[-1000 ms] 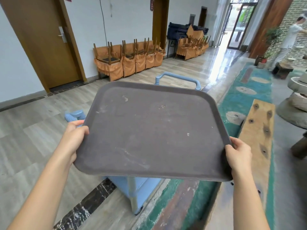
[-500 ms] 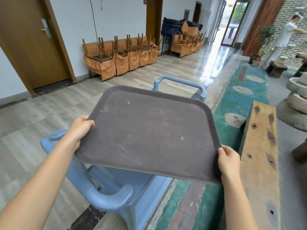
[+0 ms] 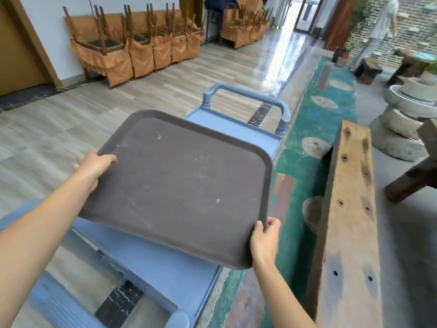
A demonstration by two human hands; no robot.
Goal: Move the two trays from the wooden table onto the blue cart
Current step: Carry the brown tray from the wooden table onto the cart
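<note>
A dark brown rectangular tray (image 3: 184, 185) hangs tilted just above the top shelf of the blue cart (image 3: 165, 263). My left hand (image 3: 94, 165) grips the tray's left edge, thumb on top. My right hand (image 3: 263, 240) grips its near right corner. The tray hides most of the shelf; the cart's far handle (image 3: 246, 97) shows beyond it and a near handle sits at the bottom left. No second tray is in view.
A long wooden bench (image 3: 350, 209) runs along the cart's right side, across a green strip of floor. Stacked orange-covered chairs (image 3: 132, 46) line the far wall. Stone millstones (image 3: 406, 114) stand at the right. A person (image 3: 380, 27) stands far back right.
The tray has dropped lower and further over the blue cart's top shelf. My view has tipped downward, and more of the cart now shows beneath the tray.
</note>
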